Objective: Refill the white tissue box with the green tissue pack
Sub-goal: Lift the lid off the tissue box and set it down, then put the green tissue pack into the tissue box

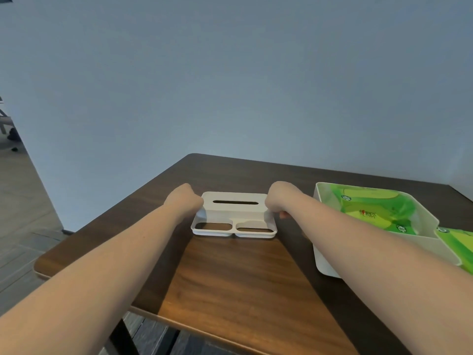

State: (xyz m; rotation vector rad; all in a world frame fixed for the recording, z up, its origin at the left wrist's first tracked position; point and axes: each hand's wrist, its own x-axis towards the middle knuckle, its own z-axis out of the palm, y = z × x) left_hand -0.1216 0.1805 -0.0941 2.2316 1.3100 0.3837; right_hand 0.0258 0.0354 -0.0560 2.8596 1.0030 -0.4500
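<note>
A white tissue box lid (234,213) with a dark slot on top and two open compartments at its front lies on the brown wooden table (230,278). My left hand (185,198) grips its left end and my right hand (279,198) grips its right end. To the right stands the white tissue box base (330,262), with a green tissue pack (376,211) lying inside it. A second green tissue pack (458,244) shows at the right edge, partly cut off.
A plain grey-blue wall (230,85) rises right behind the table's far edge. The table's left edge drops to a grey tiled floor (23,226). Chair legs show far left.
</note>
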